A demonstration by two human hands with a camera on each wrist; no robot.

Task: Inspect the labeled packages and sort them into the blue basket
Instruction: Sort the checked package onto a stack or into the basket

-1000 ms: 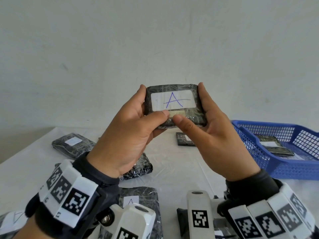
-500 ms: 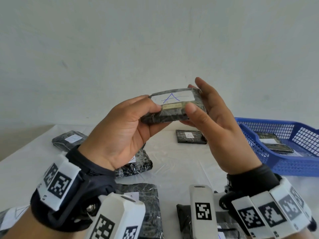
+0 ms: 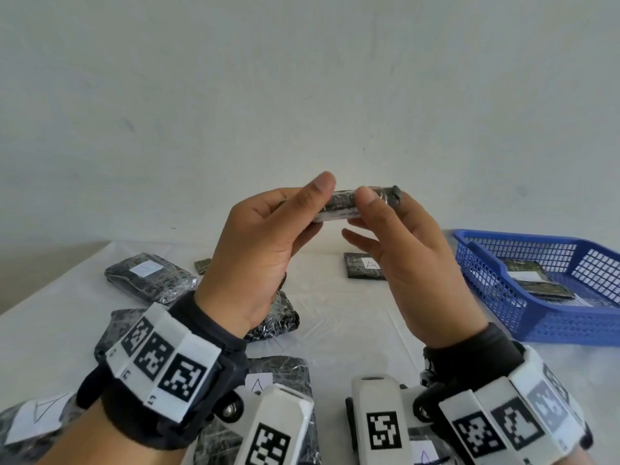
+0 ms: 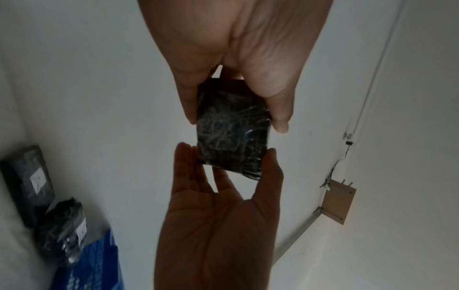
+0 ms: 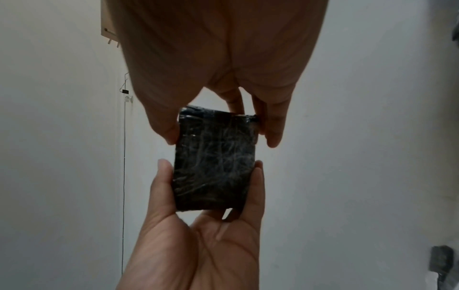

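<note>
I hold a small black shrink-wrapped package (image 3: 340, 206) edge-on at chest height, above the table. My left hand (image 3: 315, 206) pinches its left end between thumb and fingers. My right hand (image 3: 382, 204) pinches its right end, with the lower fingers spread loose underneath. No label shows on the package from the head view. In both wrist views only the package's (image 4: 233, 141) dark unlabelled face (image 5: 216, 166) shows, between the two hands. The blue basket (image 3: 536, 327) stands on the table at the right, with labelled black packages (image 3: 533, 280) lying in it.
Several more black packages lie on the white table (image 3: 335, 313). One is at the back left (image 3: 151, 280), one marked A is at the back centre (image 3: 364, 266), one is under my left wrist (image 3: 281, 317), and others are near the front edge (image 3: 37, 421). A plain wall stands behind.
The package has tipped from label-facing-me to edge-on, its A label turning up and out of sight. Both hands have kept hold of its ends.
</note>
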